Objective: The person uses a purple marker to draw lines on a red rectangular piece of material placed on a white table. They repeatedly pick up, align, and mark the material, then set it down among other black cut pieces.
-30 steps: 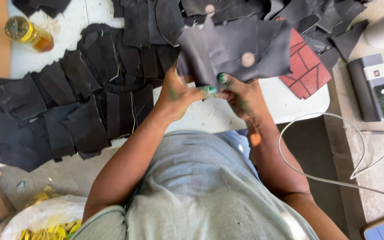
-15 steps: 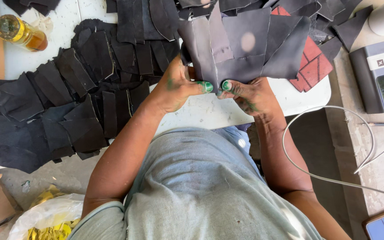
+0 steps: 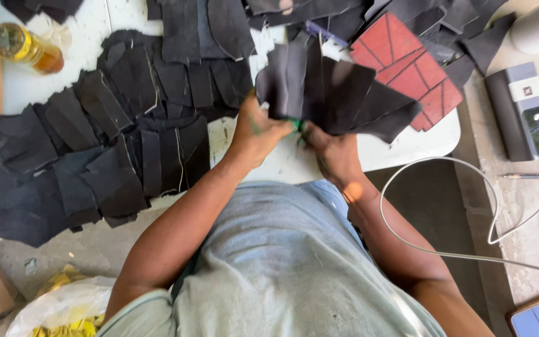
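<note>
Both hands close tight on the lower edge of a fanned bundle of dark, matte leather cut pieces (image 3: 335,93), the left hand (image 3: 258,132) pinching it from one side and the right hand (image 3: 334,153) from the other, thumbs nearly touching where a small green thing shows between them (too blurred to tell what it is). The bundle stands up above the front edge of a white tabletop (image 3: 407,146), its stiff, angular flaps spreading outward like overlapping shingles, some with curved edges. Just behind it, partly covered, lies a red leather panel scored with dark lines (image 3: 416,62). To the left, many more black leather pieces (image 3: 113,150) lie flat in overlapping rows across the table, their surfaces dull and slightly grainy, edges unevenly cut. At the far left corner lies a clear bottle of amber liquid with a yellow band (image 3: 23,47). To the right, off the table, a dark rectangular device with a small screen (image 3: 525,112) rests on a pale surface, and a thin white cable (image 3: 456,165) loops out from it. Below, near the person's left arm, sits a crumpled white plastic bag with yellow contents (image 3: 63,309).
</note>
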